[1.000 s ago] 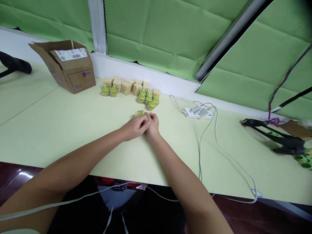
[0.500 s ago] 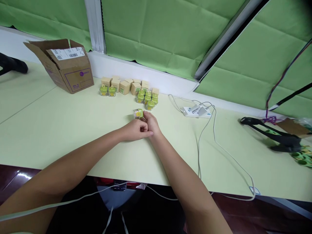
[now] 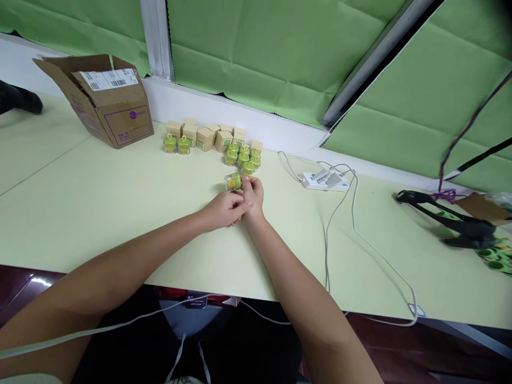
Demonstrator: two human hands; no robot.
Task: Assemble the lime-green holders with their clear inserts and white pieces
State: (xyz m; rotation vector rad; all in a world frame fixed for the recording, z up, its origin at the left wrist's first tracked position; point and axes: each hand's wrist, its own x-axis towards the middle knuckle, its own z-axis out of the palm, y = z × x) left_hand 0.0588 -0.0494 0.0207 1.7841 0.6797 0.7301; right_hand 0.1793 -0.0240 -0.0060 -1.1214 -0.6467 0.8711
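Inspection: right-hand fingers [image 3: 245, 184] are pressed together against the right side of a clear green-filled cube [image 3: 233, 182], centre frame on the desk [image 3: 100, 202]; left hand [image 3: 222, 209] is curled just below, contact unclear.

The foremost clear cube [image 3: 233, 182] shows a lime-green body with a round yellow mark, and the cubes grouped behind it [image 3: 242, 159] repeat that lime and yellow. Beyond them, the small kraft boxes [image 3: 205, 139] are pale tan, some with a green square on the side. The cardboard carton [image 3: 124, 128] is brown, with a purple outlined panel and a white label carrying a black barcode. The counter [image 3: 80, 181] is pale yellow-green, the fabric curtain [image 3: 256, 58] a plain mid green, the power strip [image 3: 316, 183] white, and its cables [image 3: 340, 234] grey-white. At right, a black frame [image 3: 452, 223] meets a tangle of purple cord [image 3: 447, 196].
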